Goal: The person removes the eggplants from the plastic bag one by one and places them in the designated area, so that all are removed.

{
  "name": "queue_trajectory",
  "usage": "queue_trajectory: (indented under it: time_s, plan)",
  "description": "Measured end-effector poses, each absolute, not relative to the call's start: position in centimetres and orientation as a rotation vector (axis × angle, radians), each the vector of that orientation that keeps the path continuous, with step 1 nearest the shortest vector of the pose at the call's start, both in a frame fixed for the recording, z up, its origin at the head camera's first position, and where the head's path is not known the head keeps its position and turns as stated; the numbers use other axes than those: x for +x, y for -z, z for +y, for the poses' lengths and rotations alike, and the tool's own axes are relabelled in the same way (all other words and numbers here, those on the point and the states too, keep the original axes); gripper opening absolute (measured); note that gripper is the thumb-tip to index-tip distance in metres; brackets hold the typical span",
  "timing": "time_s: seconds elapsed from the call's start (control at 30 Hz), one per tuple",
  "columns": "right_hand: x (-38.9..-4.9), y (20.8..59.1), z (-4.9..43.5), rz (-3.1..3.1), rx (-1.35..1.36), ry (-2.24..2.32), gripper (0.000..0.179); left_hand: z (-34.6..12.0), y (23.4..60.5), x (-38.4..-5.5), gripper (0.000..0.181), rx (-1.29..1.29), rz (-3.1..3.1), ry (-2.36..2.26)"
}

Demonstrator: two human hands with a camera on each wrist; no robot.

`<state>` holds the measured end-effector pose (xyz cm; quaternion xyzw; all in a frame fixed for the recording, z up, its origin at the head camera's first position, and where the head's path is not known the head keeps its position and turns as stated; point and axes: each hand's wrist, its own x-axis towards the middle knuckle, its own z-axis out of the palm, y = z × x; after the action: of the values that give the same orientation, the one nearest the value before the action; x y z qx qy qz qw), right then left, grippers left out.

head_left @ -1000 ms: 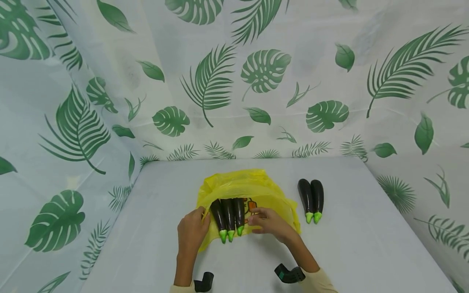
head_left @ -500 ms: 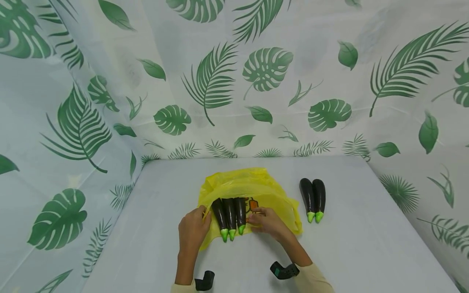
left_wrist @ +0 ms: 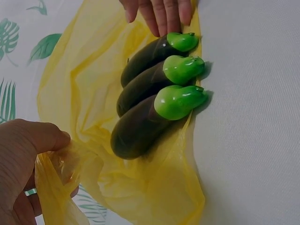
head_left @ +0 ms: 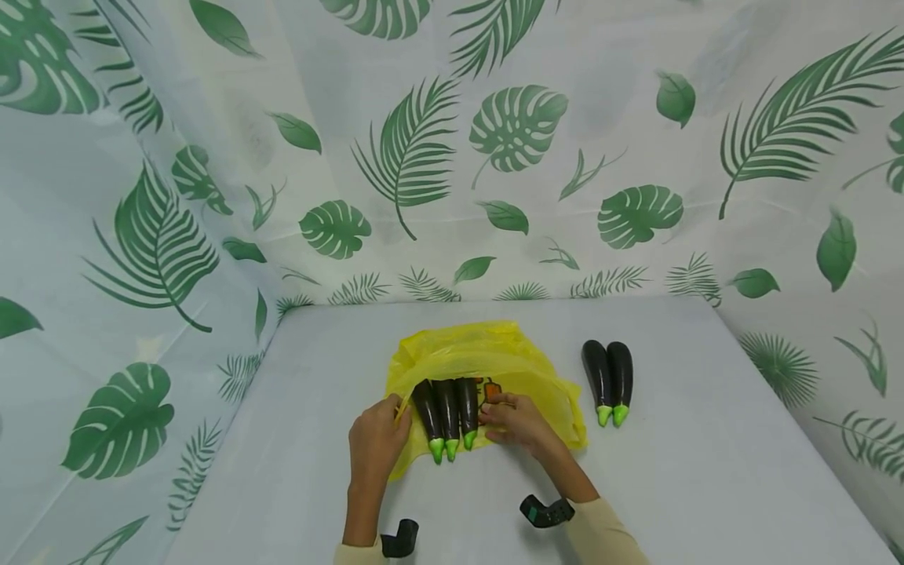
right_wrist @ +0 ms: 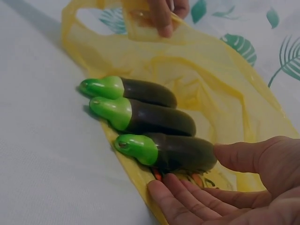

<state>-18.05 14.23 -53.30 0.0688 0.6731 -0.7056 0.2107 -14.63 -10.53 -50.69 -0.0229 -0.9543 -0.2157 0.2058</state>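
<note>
Three eggplants lie side by side in the mouth of a yellow plastic bag (head_left: 487, 353), green stem ends toward the person: a left one (head_left: 428, 412), a middle one (head_left: 448, 412) and a right one (head_left: 468, 404). My left hand (head_left: 377, 439) pinches the bag's left edge near its handle and holds it up. My right hand (head_left: 523, 424) rests low over the bag beside the right eggplant; in the right wrist view its thumb is at that eggplant's (right_wrist: 185, 152) dark end, with fingers extended along its side. The bag's upper layer covers the far ends in the head view.
Two more eggplants (head_left: 597, 380) (head_left: 621, 380) lie together on the white table (head_left: 706, 471), right of the bag. A leaf-patterned cloth (head_left: 438, 173) hangs behind and at both sides. Each wrist wears a black camera mount (head_left: 400, 538).
My right hand has shifted slightly left, closer to the right eggplant. The left hand keeps its pinch on the bag, and the eggplants look unmoved apart from a small camera shift.
</note>
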Motion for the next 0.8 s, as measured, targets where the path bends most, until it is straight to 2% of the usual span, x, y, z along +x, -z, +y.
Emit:
queue_trajectory:
  time_s: [0.37,0.8]
  plan:
    - [-18.5,53.3,13.1,1.912,0.21,1.991,0.058,-10.4,51.0,-14.7,0.015,-0.05,-2.662,0.609]
    - [-18.7,53.5,11.6,2.157,0.219,1.877,0.056,-10.5,50.8,-14.6,0.015,-0.057,-2.659,0.607]
